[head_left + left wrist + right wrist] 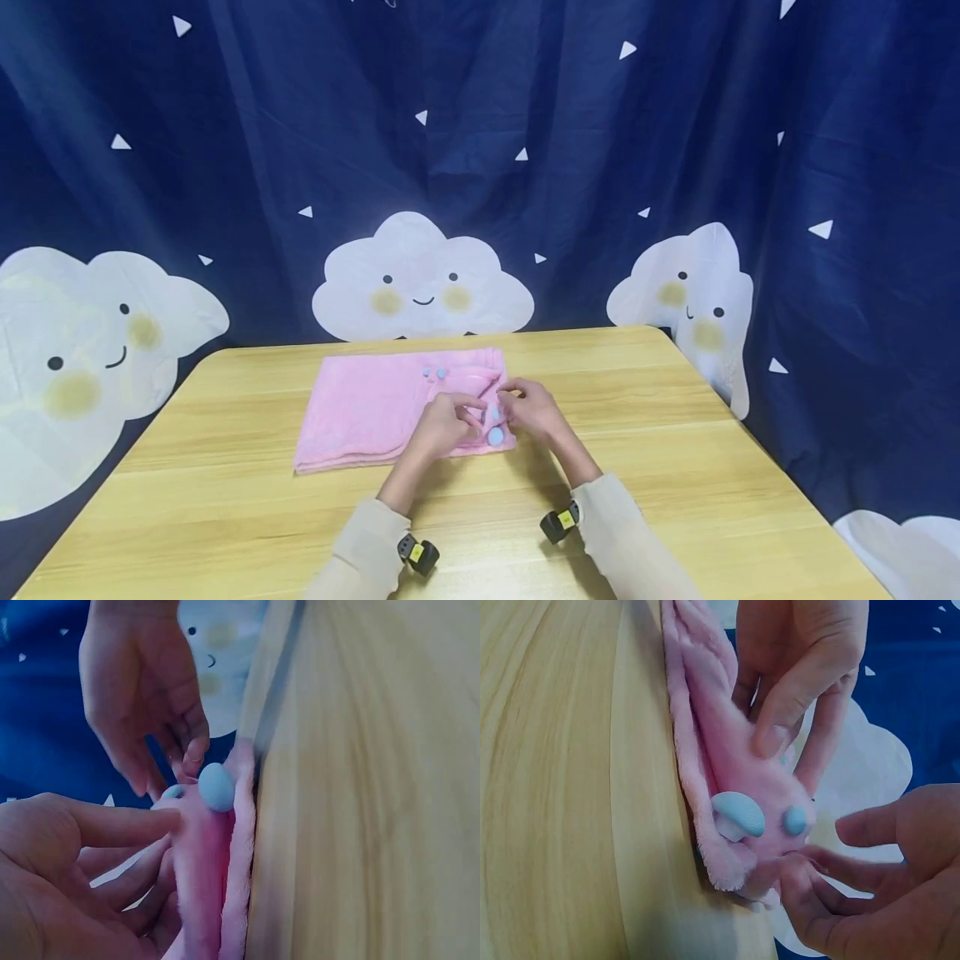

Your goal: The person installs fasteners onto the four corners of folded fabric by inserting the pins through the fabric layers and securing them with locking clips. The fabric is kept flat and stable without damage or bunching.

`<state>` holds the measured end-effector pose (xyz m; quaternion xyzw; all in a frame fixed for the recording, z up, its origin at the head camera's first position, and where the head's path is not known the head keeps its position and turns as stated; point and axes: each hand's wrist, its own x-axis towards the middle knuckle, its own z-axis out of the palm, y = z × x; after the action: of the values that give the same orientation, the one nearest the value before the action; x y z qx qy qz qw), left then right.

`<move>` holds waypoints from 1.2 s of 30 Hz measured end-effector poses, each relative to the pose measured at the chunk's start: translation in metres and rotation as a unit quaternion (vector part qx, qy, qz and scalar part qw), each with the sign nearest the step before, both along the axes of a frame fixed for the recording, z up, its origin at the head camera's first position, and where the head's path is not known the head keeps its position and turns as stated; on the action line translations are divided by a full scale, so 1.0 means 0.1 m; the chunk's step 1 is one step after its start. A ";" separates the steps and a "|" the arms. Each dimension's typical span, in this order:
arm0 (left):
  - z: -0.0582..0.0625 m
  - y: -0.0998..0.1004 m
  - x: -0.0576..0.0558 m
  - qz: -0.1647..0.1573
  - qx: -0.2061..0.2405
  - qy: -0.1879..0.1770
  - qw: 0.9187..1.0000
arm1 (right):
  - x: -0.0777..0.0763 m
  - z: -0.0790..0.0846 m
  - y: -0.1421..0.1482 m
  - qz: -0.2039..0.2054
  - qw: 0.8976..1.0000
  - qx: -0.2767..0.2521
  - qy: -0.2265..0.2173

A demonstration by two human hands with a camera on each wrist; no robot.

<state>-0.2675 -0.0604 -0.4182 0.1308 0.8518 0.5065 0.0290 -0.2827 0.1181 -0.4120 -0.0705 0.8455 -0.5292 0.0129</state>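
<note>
A folded pink fleece cloth [367, 404] lies on the table, its right end bunched up between the two hands. My left hand [444, 423] pinches a raised fold of it between thumb and fingers. Facing it, my right hand [531, 407] holds the cloth's edge in its fingertips. On the near right corner sits a blue mushroom-shaped fastener [739, 814] with a ribbed cap and white stem. A smaller blue knob [795, 820] shows beside it, close to the right fingertips. Two more small blue knobs [441, 373] are farther back on the cloth. What lies inside the fold is hidden.
The light wooden table [675, 500] reaches to a dark blue curtain [570, 100] printed with smiling clouds and white triangles. Black wrist-worn devices [418, 553] are strapped over the beige sleeves [367, 542].
</note>
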 end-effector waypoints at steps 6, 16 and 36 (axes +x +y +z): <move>0.02 0.05 0.03 -0.030 -0.022 0.010 0.999 | -0.01 -0.01 0.01 0.033 0.999 0.005 -0.009; 0.02 0.06 0.04 -0.039 -0.015 -0.020 0.999 | -0.04 -0.02 0.05 0.023 1.000 0.017 0.008; 0.00 -0.30 -0.11 0.157 0.028 0.011 0.987 | -0.03 -0.03 0.04 0.024 0.994 0.108 0.001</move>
<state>-0.2781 -0.0899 -0.4183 0.0022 0.8473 0.5272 -0.0642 -0.2856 0.1217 -0.4149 -0.0893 0.8957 -0.4344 0.0327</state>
